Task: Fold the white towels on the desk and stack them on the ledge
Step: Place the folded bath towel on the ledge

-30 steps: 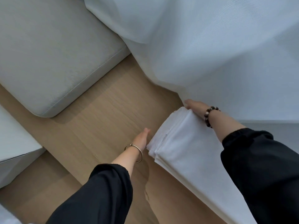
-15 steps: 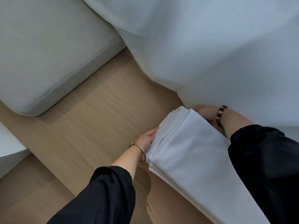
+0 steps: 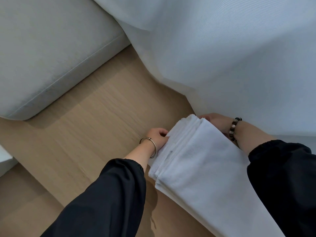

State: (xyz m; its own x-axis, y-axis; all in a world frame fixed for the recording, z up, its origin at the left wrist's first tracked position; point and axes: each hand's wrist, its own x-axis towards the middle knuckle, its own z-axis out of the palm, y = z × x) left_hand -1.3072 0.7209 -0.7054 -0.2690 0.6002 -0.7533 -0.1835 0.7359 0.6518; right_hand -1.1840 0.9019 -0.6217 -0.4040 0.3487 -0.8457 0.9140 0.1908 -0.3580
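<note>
Left hand [image 3: 158,136] pinches the towel stack [image 3: 196,159] at nine o'clock, right hand [image 3: 214,122] grip hidden at one o'clock, I can't tell — loose layers could slip.

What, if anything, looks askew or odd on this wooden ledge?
Little stands out. The stack of folded white towels has layer edges slightly stepped, not flush, where the left hand grips them; a small dark speck marks the top towel near that edge.
</note>
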